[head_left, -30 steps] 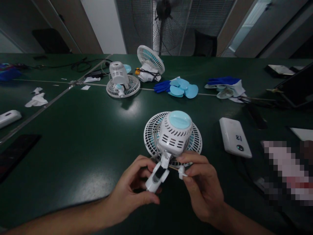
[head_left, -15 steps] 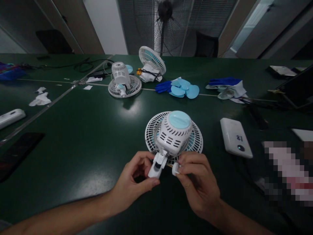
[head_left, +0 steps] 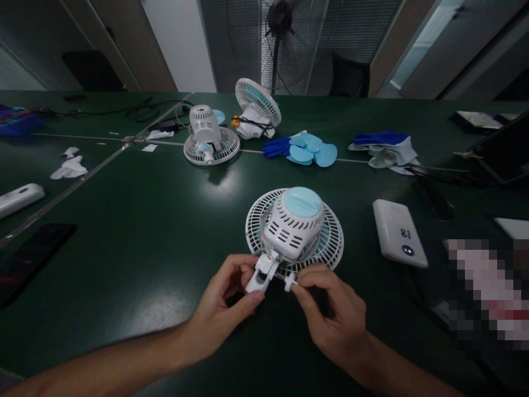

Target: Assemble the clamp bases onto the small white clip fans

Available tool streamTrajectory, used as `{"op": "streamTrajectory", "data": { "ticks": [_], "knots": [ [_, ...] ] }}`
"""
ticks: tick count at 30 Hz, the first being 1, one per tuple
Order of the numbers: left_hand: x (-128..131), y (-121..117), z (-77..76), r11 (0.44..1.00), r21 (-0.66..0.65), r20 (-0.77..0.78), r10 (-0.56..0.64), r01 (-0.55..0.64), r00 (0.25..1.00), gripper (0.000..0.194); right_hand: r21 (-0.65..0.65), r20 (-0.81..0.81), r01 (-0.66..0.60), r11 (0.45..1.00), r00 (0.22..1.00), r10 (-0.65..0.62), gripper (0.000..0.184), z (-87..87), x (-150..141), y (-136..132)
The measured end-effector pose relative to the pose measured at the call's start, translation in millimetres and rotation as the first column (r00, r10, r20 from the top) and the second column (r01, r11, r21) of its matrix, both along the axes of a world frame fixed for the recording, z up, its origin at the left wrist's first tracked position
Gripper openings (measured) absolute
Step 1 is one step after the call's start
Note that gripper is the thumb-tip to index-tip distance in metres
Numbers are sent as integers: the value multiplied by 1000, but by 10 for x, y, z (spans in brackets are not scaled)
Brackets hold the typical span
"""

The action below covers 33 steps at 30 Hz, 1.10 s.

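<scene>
A small white fan point(head_left: 295, 226) lies grille-down on the dark green table, its light blue rear cap facing up. My left hand point(head_left: 229, 300) grips the fan's white clip point(head_left: 262, 273), thumb on the near side and fingers behind it. Between thumb and fingertips of my right hand point(head_left: 333, 306) is a small white plastic knob point(head_left: 290, 282), held just right of the clip and apart from it. The fan's grille point(head_left: 253, 226) rests on the table, with a pale cord looped around the motor housing.
Farther back are a second fan point(head_left: 204, 129), a third fan point(head_left: 258, 107), light blue fan blades point(head_left: 312, 149) and blue-and-grey gloves point(head_left: 384, 146). A white power bank point(head_left: 399, 231) lies to the right. On the left are a dark phone-like slab point(head_left: 33, 256) and crumpled tissue point(head_left: 70, 165).
My right hand has turned the knob, showing its narrower side, and shifted it slightly left. The clip in my left hand has tilted a little to the left.
</scene>
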<state>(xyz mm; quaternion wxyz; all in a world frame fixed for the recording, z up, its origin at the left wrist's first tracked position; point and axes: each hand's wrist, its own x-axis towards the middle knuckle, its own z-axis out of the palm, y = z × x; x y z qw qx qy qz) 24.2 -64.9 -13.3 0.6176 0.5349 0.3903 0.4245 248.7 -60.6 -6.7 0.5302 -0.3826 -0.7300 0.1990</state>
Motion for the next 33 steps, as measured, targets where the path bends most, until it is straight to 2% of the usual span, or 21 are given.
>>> {"op": "streamTrajectory", "data": {
  "ticks": [4, 7, 11, 16, 21, 25, 29, 33],
  "knots": [
    [-4, -18, -18, 1000, 27, 39, 10, -11, 999, 34, 3, 108, -65, 998, 992, 64, 15, -31, -21, -60],
    [-1, -16, -11, 999, 37, 50, 16, -17, 999, 34, -29, 141, -4, 1000, 990, 8, 11, -20, -32, -68],
    [10, 8, 19, 999, 47, 64, 11, -14, 998, 34, -33, 77, 57, 998, 996, -54, 15, 7, -29, -28],
    [20, 1, 20, 999, 34, 88, -9, 6, 996, 34, 13, 148, 23, 1000, 989, -24, 17, -14, -31, 1],
    [12, -26, -5, 999, 31, 56, -20, 19, 998, 37, -101, 122, 64, 993, 991, -51, 10, -22, -32, -3],
    [9, -16, 13, 995, 89, 9, -53, 52, 999, 35, 5, 167, 33, 999, 985, -33, 9, -9, -29, 10],
    [11, -16, 21, 991, 112, -15, -76, 77, 997, 37, -79, 138, 17, 997, 990, -6, 9, -3, -23, 25],
    [2, -25, -2, 988, 130, -74, -80, 89, 994, 38, -56, 164, 27, 998, 986, -17, 9, -13, -15, 15]
  ]
}}
